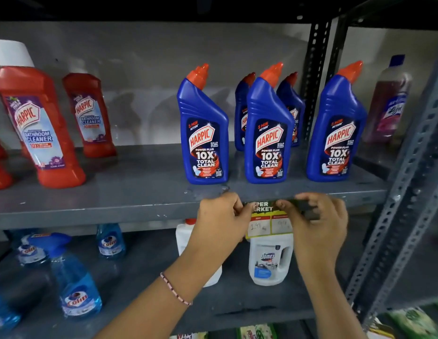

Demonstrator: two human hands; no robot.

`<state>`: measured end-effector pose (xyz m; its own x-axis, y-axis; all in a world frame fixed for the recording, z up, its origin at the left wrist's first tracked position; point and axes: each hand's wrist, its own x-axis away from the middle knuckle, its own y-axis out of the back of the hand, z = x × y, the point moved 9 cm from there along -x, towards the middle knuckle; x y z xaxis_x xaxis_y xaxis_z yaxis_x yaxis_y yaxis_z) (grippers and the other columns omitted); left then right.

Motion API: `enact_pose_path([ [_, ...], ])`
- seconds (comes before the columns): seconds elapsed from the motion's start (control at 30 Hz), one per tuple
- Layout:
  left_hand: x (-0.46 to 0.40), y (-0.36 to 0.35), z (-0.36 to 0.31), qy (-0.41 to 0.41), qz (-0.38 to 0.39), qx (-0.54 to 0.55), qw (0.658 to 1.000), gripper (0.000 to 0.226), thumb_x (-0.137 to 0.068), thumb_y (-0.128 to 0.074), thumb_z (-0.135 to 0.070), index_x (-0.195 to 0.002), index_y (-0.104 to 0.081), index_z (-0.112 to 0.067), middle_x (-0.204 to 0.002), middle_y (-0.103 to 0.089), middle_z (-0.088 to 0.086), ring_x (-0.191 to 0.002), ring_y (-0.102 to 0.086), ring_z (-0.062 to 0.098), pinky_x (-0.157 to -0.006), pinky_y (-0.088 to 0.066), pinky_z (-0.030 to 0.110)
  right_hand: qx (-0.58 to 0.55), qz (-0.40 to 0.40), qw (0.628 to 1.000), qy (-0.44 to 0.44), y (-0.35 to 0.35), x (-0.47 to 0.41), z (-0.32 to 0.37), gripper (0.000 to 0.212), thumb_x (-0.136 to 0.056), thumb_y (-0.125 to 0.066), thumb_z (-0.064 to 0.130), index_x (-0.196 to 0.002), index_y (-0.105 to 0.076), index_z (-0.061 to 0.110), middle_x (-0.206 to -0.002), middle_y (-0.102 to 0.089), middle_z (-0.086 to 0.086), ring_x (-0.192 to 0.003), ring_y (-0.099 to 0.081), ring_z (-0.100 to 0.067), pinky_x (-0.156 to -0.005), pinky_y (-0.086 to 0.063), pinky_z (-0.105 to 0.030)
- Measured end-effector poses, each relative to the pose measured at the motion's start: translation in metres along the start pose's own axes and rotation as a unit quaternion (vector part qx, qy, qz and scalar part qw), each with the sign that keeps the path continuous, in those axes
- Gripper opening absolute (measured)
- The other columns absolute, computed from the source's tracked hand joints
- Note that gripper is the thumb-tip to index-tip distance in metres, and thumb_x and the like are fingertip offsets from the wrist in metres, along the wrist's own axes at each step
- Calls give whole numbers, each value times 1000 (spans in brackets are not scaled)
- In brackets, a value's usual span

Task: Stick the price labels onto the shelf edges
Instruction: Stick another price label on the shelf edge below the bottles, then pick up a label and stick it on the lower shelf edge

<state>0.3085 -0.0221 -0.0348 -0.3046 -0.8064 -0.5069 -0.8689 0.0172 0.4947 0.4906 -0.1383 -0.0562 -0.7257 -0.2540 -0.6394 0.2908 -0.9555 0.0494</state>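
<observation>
A price label point(269, 220) with a green top strip, red band and yellow-bordered white price boxes hangs against the front edge of the grey metal shelf point(115, 214), below the blue Harpic bottles point(268, 133). My left hand point(223, 216) pinches the label's upper left corner. My right hand point(315, 216) grips its upper right part, fingers curled over the green strip at the shelf lip. The label's right side is hidden behind my right hand.
Red Harpic bathroom cleaner bottles point(42, 128) stand on the left of the upper shelf. Blue Colin spray bottles point(73, 277) and a white Domex jug point(269, 260) sit on the shelf below. A perforated grey upright point(406, 182) frames the right side.
</observation>
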Motion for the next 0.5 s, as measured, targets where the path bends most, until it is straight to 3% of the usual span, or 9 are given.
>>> enact_pose_path([
  [0.13,5,14,6,-30,-11,-15,999,41,-86,-70,-34,-60,-53,-7,-51,-63,10,-42,-64,24,-48,-58,40,-20,-75,996,-33,15,1,-10,27,-76,-79,32,-84,-55,26,-91,-53,2,-79,-56,-23,-74,-51,-39],
  [0.23,16,21,23,-70,39,-22,997,42,-84,-73,-29,-57,-51,-6,-45,-56,6,-37,-57,21,-40,-50,32,-69,-127,988,-47,24,16,-27,29,-88,-68,26,-76,-43,35,-79,-52,0,-66,-49,-9,-67,-44,-19],
  [0.3,26,19,66,-23,107,-18,994,40,-82,-76,-27,-56,-55,-5,-47,-60,5,-38,-54,11,-43,-48,23,-90,-121,985,-81,18,39,-46,32,-92,-61,21,-77,-38,38,-76,-46,8,-65,-44,-3,-65,-40,-16],
  [0.4,51,20,178,110,182,-56,975,23,-79,-79,-20,-67,-69,-3,-59,-70,6,-51,-61,6,-55,-50,21,-102,-39,983,-147,-16,96,-80,34,-93,-60,11,-81,-41,36,-83,-52,0,-69,-50,-1,-66,-44,-18],
  [0.47,81,20,257,168,238,-138,947,7,-79,-76,-12,-84,-75,-7,-83,-77,8,-77,-70,13,-70,-52,25,-111,68,975,-181,-55,146,-101,38,-89,-61,-2,-83,-49,34,-86,-60,2,-75,-57,-1,-69,-46,-13],
  [0.5,98,19,292,188,267,-185,927,14,-79,-76,-12,-93,-75,-9,-94,-77,9,-91,-71,18,-78,-51,27,-111,131,967,-189,-77,172,-109,41,-86,-62,-7,-82,-54,32,-85,-62,10,-77,-59,0,-71,-45,-10],
])
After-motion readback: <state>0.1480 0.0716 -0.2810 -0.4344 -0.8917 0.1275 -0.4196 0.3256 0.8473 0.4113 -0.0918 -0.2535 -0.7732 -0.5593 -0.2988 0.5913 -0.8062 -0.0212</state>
